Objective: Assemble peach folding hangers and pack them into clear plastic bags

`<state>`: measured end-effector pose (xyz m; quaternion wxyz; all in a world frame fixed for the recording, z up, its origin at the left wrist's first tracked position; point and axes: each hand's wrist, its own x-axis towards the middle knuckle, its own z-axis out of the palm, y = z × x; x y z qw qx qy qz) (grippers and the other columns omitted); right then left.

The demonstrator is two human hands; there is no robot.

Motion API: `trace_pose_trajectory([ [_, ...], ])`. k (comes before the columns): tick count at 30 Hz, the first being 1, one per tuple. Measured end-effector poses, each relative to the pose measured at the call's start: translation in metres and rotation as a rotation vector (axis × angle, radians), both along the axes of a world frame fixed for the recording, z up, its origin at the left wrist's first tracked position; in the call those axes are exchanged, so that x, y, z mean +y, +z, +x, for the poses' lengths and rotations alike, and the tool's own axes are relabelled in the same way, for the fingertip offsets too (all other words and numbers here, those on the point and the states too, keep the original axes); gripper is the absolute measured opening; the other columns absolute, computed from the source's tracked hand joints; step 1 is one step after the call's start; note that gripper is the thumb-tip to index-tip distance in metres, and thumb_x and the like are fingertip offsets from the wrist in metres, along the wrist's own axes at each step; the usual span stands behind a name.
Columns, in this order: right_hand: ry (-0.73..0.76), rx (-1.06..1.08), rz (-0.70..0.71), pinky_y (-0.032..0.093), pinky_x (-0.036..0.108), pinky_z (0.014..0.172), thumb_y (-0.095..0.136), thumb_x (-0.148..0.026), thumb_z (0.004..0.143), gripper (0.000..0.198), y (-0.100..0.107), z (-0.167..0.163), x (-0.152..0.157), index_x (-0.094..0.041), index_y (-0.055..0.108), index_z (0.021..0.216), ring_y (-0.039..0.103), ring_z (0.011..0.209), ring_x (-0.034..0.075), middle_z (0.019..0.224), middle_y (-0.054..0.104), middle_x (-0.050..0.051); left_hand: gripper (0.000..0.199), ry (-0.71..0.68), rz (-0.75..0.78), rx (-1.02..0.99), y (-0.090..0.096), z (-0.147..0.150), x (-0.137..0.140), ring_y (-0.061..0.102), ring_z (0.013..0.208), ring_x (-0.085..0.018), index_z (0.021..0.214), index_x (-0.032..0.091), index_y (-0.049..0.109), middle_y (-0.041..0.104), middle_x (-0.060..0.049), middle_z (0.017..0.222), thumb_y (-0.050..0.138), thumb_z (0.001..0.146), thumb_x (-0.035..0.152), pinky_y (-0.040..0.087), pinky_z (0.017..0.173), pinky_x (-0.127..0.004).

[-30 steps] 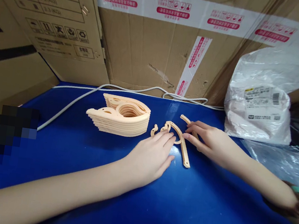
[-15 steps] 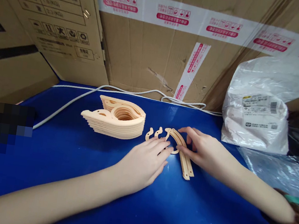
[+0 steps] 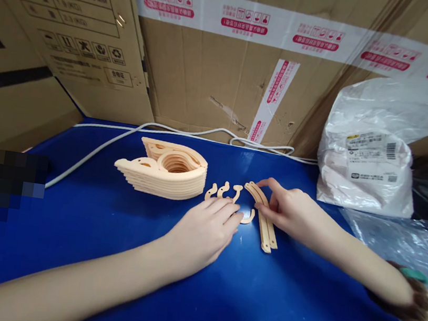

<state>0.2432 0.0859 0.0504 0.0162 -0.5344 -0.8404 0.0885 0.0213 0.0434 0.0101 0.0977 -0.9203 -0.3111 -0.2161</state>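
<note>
1. Two long, slightly curved, pale-tan plastic strips (image 3: 264,226) lie side by side on the glossy blue tabletop (image 3: 257,305), just in front of the right hand.
2. Left of their upper ends, the tips of three small, pale-tan, S-like hooks (image 3: 226,185) stick out in a row beyond the left hand; a thin, pale-tan curved end (image 3: 250,218) shows between that hand and the strips.
3. As far as I can judge, the strips are already paired and the hooks lined up, but nothing shows these loose parts joined.
4. Further left, a neat stack of matching pale-tan, pointed frames (image 3: 171,183) stands apart, looking finished.
5. The left hand (image 3: 207,226) lies palm down, fingers close together over the hooks' lower ends; whether it grips anything, I cannot tell.
6. The right hand (image 3: 277,204) reaches in from the right, thumb and forefinger apart, the thumb at the strips' outer edge, other fingers curled under.
7. Behind are a white cable (image 3: 222,130) and brown cardboard (image 3: 194,73).
</note>
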Motion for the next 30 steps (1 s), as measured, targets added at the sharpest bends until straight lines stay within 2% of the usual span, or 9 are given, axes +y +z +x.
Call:
trace_pose_trajectory([
  [4,0.067,-0.165,0.186,0.038,0.029,0.054,0.047,-0.038,0.098,0.031,0.007,-0.009,-0.003,-0.018,0.057,0.12,0.066,0.068,0.022,0.08,0.069,0.005,0.026,-0.026,0.071,0.026,0.0,-0.001,0.001,0.064,0.102,-0.024,0.106,0.009,0.067,0.071,-0.009,0.102,0.043,0.098,0.012,0.048,0.092,-0.038],
  [8,0.473,-0.246,0.379,0.044,0.03,0.067,0.047,-0.017,0.098,0.023,0.012,-0.022,0.002,-0.02,0.065,0.113,0.064,0.086,0.02,0.098,0.066,0.007,0.026,-0.056,0.104,0.001,0.002,-0.001,-0.001,0.064,0.099,-0.023,0.108,0.01,0.066,0.07,-0.008,0.1,0.042,0.1,0.014,0.047,0.088,-0.037],
  [11,0.7,-0.364,0.48,0.042,0.033,0.066,0.053,-0.011,0.094,0.017,0.012,-0.033,0.009,-0.017,0.068,0.092,0.06,0.081,0.021,0.091,0.063,0.007,0.023,-0.079,0.082,-0.047,0.006,-0.002,-0.002,0.063,0.093,-0.022,0.106,0.012,0.067,0.07,-0.007,0.098,0.046,0.097,0.014,0.047,0.083,-0.036],
  [17,0.897,-0.298,0.654,0.037,0.033,0.062,0.05,-0.012,0.095,0.018,0.013,-0.033,0.029,-0.015,0.061,0.082,0.054,0.071,0.02,0.078,0.06,0.006,0.021,-0.378,-0.055,-0.258,0.013,0.0,-0.005,0.063,0.087,-0.016,0.096,0.011,0.069,0.073,-0.004,0.093,0.049,0.097,0.016,0.048,0.085,-0.03],
  [21,0.644,-0.022,0.613,0.037,0.033,0.062,0.05,-0.02,0.093,0.013,0.014,-0.023,0.027,-0.016,0.058,0.084,0.052,0.068,0.019,0.075,0.061,0.006,0.019,-0.478,-0.074,-0.296,0.012,0.002,-0.008,0.064,0.086,-0.016,0.094,0.011,0.07,0.075,-0.003,0.093,0.052,0.095,0.015,0.051,0.08,-0.027],
  [23,0.367,0.353,0.414,0.039,0.03,0.062,0.052,-0.024,0.091,0.01,0.011,-0.022,0.016,-0.018,0.056,0.084,0.052,0.065,0.016,0.074,0.06,0.003,0.022,-0.476,-0.126,-0.267,0.01,0.002,-0.009,0.065,0.093,-0.017,0.099,0.01,0.07,0.076,-0.004,0.1,0.05,0.097,0.018,0.052,0.085,-0.028],
  [26,-0.052,0.963,-0.013,0.039,0.026,0.058,0.055,-0.032,0.09,0.017,0.005,-0.025,-0.006,-0.02,0.052,0.078,0.049,0.059,0.012,0.066,0.053,-0.002,0.036,-0.428,-0.252,-0.129,0.008,0.003,-0.008,0.056,0.126,-0.022,0.126,0.007,0.061,0.064,-0.011,0.134,0.047,0.1,0.028,0.043,0.108,-0.034],
  [28,-0.207,1.17,-0.185,0.039,0.025,0.058,0.057,-0.036,0.089,0.022,0.0,-0.027,-0.021,-0.02,0.052,0.075,0.047,0.059,0.011,0.063,0.049,-0.004,0.051,-0.397,-0.315,-0.021,0.008,0.003,-0.007,0.038,0.143,-0.026,0.141,0.007,0.048,0.047,-0.014,0.15,0.047,0.101,0.039,0.032,0.118,-0.04],
  [30,-0.253,1.228,-0.216,0.04,0.024,0.06,0.061,-0.038,0.087,0.023,-0.005,-0.027,-0.031,-0.019,0.054,0.076,0.048,0.061,0.01,0.065,0.051,-0.004,0.058,-0.384,-0.341,0.032,0.008,0.003,-0.006,0.03,0.147,-0.027,0.145,0.008,0.043,0.041,-0.012,0.154,0.045,0.1,0.045,0.024,0.122,-0.043],
])
